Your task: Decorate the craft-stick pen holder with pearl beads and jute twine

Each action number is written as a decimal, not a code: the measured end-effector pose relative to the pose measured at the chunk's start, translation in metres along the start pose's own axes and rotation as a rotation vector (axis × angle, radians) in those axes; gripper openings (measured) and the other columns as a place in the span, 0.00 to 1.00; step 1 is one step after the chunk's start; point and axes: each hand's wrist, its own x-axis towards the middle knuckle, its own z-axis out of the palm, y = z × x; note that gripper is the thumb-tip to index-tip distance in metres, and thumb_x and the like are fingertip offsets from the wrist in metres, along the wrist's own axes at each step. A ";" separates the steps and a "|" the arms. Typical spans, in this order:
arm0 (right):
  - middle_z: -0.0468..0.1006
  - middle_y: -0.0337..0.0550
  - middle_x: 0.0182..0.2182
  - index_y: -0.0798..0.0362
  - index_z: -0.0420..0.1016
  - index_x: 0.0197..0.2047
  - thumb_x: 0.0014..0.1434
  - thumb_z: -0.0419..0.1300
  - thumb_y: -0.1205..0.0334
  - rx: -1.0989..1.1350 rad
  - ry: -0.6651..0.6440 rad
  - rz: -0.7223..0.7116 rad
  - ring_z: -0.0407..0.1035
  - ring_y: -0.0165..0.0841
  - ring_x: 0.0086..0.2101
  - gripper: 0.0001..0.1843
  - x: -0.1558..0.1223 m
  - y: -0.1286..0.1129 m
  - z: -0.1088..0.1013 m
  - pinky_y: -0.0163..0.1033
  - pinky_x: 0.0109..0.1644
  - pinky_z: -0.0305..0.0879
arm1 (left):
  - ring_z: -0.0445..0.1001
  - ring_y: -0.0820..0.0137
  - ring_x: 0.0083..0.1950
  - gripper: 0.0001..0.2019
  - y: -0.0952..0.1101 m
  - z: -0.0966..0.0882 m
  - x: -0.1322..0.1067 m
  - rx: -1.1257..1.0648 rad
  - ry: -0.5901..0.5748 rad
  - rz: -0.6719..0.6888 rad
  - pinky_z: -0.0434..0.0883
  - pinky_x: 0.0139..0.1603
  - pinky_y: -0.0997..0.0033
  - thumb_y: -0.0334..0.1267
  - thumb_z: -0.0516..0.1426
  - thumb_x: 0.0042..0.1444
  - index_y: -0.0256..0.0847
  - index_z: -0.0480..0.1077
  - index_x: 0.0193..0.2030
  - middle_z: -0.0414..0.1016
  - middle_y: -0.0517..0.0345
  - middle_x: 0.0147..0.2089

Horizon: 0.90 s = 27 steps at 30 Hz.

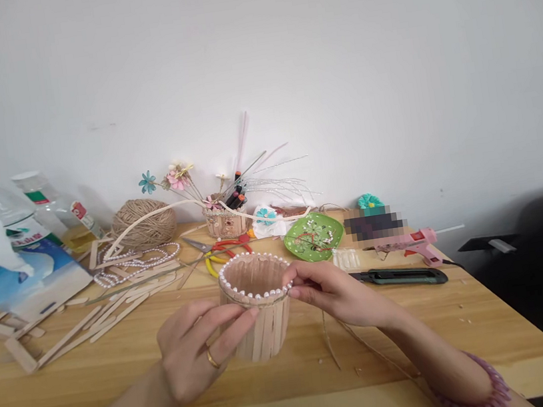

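A round cup of upright wooden craft sticks [264, 336] is tilted so its hollow inside shows. White pearl beads [258, 297] ring its rim, and a thin cord runs just under them. My left hand [200, 345], with a ring on one finger, is closed on the cup's near left side. At the right of the rim, my right hand [332, 292] pinches with thumb and forefinger. Thin twine [332, 346] hangs from below this hand onto the table; its pinched part is hidden by the fingers.
Loose craft sticks [110, 314] and a bead string [135, 256] lie left, near a twine ball [143, 221], a tissue pack [39, 276] and bottles. Scissors [215, 255], a green dish [303, 253], a utility knife [406, 276] and a pink glue gun [426, 246] lie beyond the cup.
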 end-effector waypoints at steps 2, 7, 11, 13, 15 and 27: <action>0.64 0.36 0.28 0.54 0.65 0.37 0.64 0.51 0.59 0.009 -0.002 -0.003 0.57 0.27 0.29 0.08 0.000 0.000 0.000 0.32 0.32 0.54 | 0.69 0.72 0.30 0.11 -0.001 0.000 -0.001 -0.007 -0.015 0.017 0.67 0.32 0.74 0.23 0.53 0.57 0.39 0.74 0.40 0.79 0.59 0.29; 0.64 0.36 0.28 0.54 0.65 0.38 0.64 0.51 0.59 0.010 -0.014 0.004 0.57 0.27 0.29 0.08 0.000 0.001 -0.001 0.32 0.32 0.54 | 0.70 0.72 0.32 0.12 -0.001 0.000 -0.007 -0.021 -0.055 0.020 0.66 0.33 0.73 0.23 0.54 0.57 0.40 0.73 0.42 0.79 0.59 0.31; 0.64 0.36 0.28 0.55 0.66 0.38 0.64 0.51 0.59 -0.008 -0.017 0.001 0.56 0.27 0.28 0.08 0.000 0.002 -0.001 0.32 0.32 0.54 | 0.70 0.70 0.34 0.11 0.001 0.001 -0.011 -0.030 -0.058 -0.041 0.66 0.34 0.72 0.23 0.53 0.58 0.39 0.72 0.42 0.80 0.57 0.32; 0.64 0.36 0.28 0.55 0.66 0.37 0.64 0.51 0.59 -0.020 -0.012 -0.001 0.56 0.27 0.28 0.09 0.000 0.002 -0.002 0.32 0.32 0.54 | 0.71 0.71 0.35 0.12 0.000 0.002 -0.012 -0.020 -0.082 -0.013 0.66 0.35 0.72 0.22 0.53 0.58 0.40 0.72 0.43 0.80 0.58 0.33; 0.64 0.36 0.27 0.55 0.66 0.37 0.64 0.51 0.59 -0.044 -0.004 -0.002 0.56 0.27 0.28 0.09 0.001 0.001 -0.002 0.32 0.31 0.53 | 0.71 0.71 0.34 0.12 0.000 0.002 -0.012 -0.014 -0.085 0.016 0.66 0.35 0.73 0.23 0.53 0.58 0.41 0.72 0.43 0.80 0.59 0.33; 0.64 0.34 0.25 0.55 0.67 0.37 0.64 0.51 0.63 -0.188 -0.018 -0.005 0.57 0.26 0.26 0.07 0.003 -0.023 -0.008 0.31 0.30 0.53 | 0.71 0.72 0.34 0.08 -0.011 -0.016 0.028 -0.416 0.027 -0.513 0.69 0.32 0.74 0.34 0.54 0.60 0.43 0.75 0.36 0.74 0.60 0.30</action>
